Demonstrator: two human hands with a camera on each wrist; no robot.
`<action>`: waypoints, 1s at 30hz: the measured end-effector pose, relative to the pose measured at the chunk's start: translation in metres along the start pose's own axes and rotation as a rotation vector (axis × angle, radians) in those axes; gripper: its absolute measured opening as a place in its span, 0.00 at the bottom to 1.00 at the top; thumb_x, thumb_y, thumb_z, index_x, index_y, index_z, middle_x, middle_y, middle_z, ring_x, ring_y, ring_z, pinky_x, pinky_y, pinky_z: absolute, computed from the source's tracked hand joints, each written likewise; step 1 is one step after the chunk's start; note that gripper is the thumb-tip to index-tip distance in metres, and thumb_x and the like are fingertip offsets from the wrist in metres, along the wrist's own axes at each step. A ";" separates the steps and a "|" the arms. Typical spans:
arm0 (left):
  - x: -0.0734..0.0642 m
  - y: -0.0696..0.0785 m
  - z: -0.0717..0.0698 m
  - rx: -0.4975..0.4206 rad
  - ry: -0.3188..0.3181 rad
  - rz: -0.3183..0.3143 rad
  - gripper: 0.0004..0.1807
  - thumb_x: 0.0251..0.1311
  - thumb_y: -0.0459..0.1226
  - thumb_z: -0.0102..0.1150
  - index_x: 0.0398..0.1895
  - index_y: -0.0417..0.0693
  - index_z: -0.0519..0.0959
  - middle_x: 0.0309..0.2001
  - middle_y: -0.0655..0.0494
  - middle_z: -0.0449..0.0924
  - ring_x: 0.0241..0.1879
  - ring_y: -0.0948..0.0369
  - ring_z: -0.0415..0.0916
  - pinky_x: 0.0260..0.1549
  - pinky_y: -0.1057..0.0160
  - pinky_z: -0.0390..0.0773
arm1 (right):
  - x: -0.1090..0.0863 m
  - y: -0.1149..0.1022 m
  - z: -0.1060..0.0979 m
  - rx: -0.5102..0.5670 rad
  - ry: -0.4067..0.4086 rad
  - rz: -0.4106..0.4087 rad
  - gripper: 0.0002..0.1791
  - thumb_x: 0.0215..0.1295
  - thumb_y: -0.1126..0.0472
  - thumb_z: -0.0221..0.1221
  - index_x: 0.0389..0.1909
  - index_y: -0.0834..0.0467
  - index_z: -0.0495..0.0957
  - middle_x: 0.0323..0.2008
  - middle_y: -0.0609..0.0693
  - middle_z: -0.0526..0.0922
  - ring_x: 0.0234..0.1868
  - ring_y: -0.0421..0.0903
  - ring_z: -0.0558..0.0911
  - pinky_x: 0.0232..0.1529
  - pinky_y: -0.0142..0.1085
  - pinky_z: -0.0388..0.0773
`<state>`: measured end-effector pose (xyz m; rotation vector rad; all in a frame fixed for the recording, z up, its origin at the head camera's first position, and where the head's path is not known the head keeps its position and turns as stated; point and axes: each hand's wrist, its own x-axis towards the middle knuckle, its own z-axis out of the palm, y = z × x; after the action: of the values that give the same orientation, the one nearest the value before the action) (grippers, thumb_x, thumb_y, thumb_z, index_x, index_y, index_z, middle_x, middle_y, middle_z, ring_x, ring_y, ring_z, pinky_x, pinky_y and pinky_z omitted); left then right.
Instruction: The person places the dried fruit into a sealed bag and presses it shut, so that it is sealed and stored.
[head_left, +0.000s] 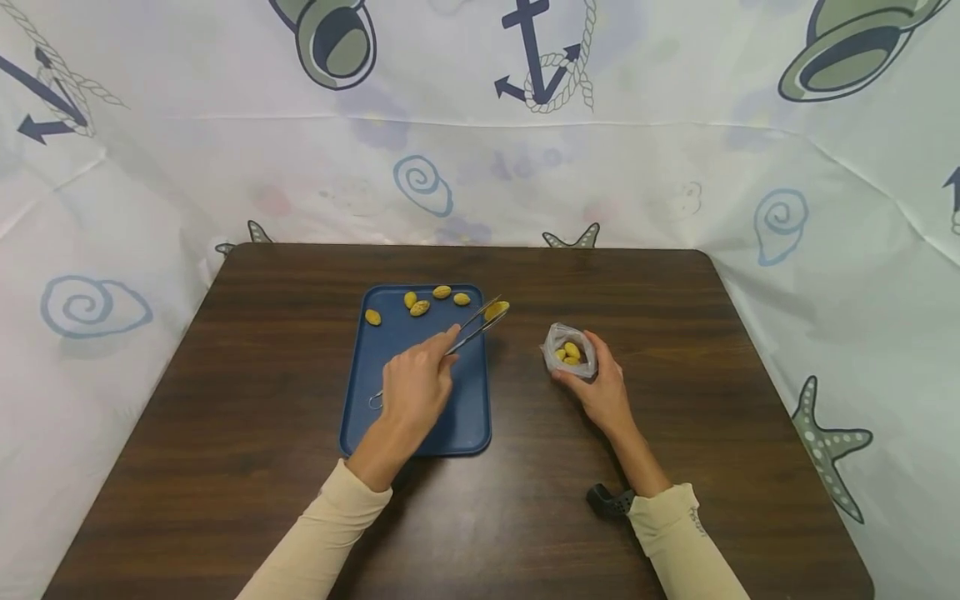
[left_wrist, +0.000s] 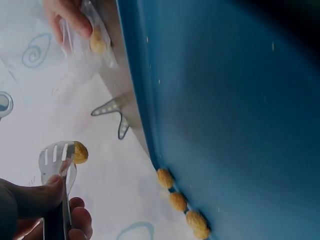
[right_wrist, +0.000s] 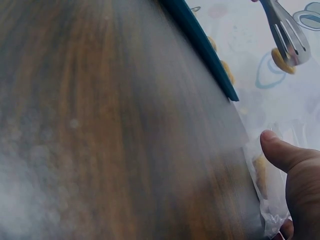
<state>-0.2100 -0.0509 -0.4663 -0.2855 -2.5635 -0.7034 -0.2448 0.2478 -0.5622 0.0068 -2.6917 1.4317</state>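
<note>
My left hand grips metal tongs with slotted ends. Between their tips sits one oval, yellow-brown nut-like piece, raised beside the far right corner of the blue tray. In the left wrist view, the slotted tip and the held piece show up close. My right hand holds a small clear plastic bag upright by its side, its mouth open upward. Several similar pieces lie inside the bag. Right of the tray, the bag stands apart from the tongs.
Several more yellow-brown pieces are scattered at the tray's far end. The tray rests on a dark wooden table. A patterned white cloth hangs behind and beside the table. On my right wrist is a dark band.
</note>
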 end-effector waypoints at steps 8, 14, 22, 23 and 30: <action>-0.005 0.011 0.008 -0.022 -0.011 0.062 0.20 0.65 0.33 0.67 0.60 0.50 0.85 0.48 0.50 0.91 0.29 0.51 0.87 0.22 0.51 0.82 | 0.000 -0.002 -0.001 0.008 0.001 0.002 0.51 0.58 0.48 0.75 0.79 0.50 0.60 0.72 0.58 0.71 0.71 0.65 0.68 0.71 0.63 0.63; -0.006 0.018 0.013 -0.029 -0.030 0.074 0.20 0.66 0.32 0.66 0.60 0.50 0.85 0.48 0.52 0.91 0.31 0.52 0.88 0.24 0.51 0.83 | 0.000 0.000 -0.001 0.001 0.004 -0.003 0.50 0.59 0.48 0.75 0.78 0.51 0.60 0.73 0.58 0.71 0.72 0.65 0.68 0.71 0.63 0.63; -0.008 0.027 0.024 -0.021 -0.031 0.119 0.20 0.63 0.32 0.68 0.59 0.51 0.85 0.48 0.54 0.91 0.32 0.52 0.88 0.26 0.50 0.84 | 0.001 0.003 0.000 0.008 0.016 -0.022 0.50 0.57 0.50 0.76 0.78 0.51 0.61 0.71 0.59 0.72 0.70 0.65 0.69 0.69 0.63 0.63; -0.009 0.028 0.026 -0.021 -0.031 0.124 0.20 0.63 0.32 0.68 0.59 0.51 0.86 0.47 0.55 0.91 0.31 0.52 0.87 0.25 0.51 0.84 | 0.001 0.003 0.000 0.010 0.014 -0.025 0.50 0.57 0.50 0.76 0.78 0.52 0.60 0.71 0.59 0.72 0.70 0.65 0.70 0.69 0.62 0.63; -0.008 0.035 0.033 -0.031 -0.041 0.148 0.20 0.63 0.33 0.69 0.59 0.53 0.86 0.46 0.57 0.91 0.30 0.53 0.87 0.24 0.51 0.83 | 0.001 0.002 -0.001 0.017 0.002 -0.004 0.50 0.59 0.48 0.75 0.79 0.49 0.60 0.71 0.57 0.72 0.70 0.64 0.69 0.69 0.62 0.64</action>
<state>-0.2047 -0.0046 -0.4800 -0.4994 -2.5394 -0.6892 -0.2459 0.2497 -0.5637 0.0118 -2.6763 1.4526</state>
